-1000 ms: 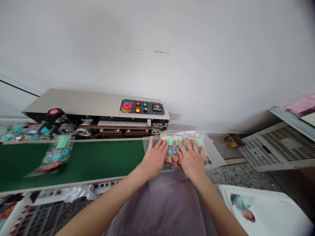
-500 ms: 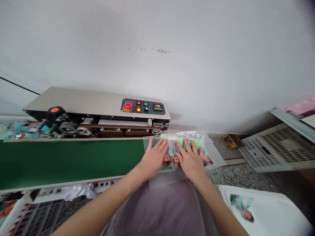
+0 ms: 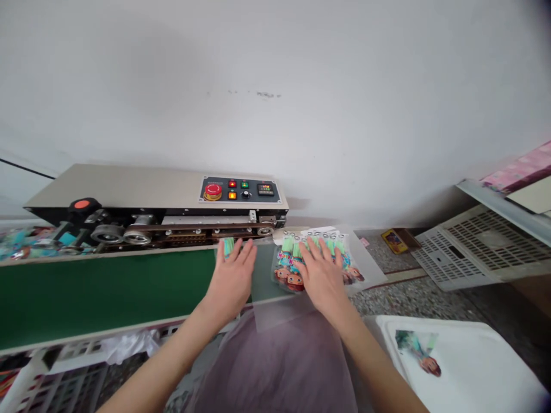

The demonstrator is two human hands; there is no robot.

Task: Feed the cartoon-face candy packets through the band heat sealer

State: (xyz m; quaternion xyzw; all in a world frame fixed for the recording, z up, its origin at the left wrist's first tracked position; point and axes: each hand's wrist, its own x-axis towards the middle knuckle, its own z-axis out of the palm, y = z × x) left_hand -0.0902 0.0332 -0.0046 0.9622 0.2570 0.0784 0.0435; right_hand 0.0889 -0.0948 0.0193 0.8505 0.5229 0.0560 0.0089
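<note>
Your left hand [image 3: 231, 275] slides 1 packet [image 3: 228, 247] from the pile [image 3: 289, 271] onto the green belt [image 3: 129, 292].
Its fingers lie spread, unclamped; your right hand [image 3: 323, 272], likewise spread, covers the pile.

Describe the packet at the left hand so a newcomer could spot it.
Along the machine lies the green belt. Toward its right end, the packet lies mostly hidden under the left hand, green top showing. Unlike the overlapping packets at the right hand, it lies alone.
</note>
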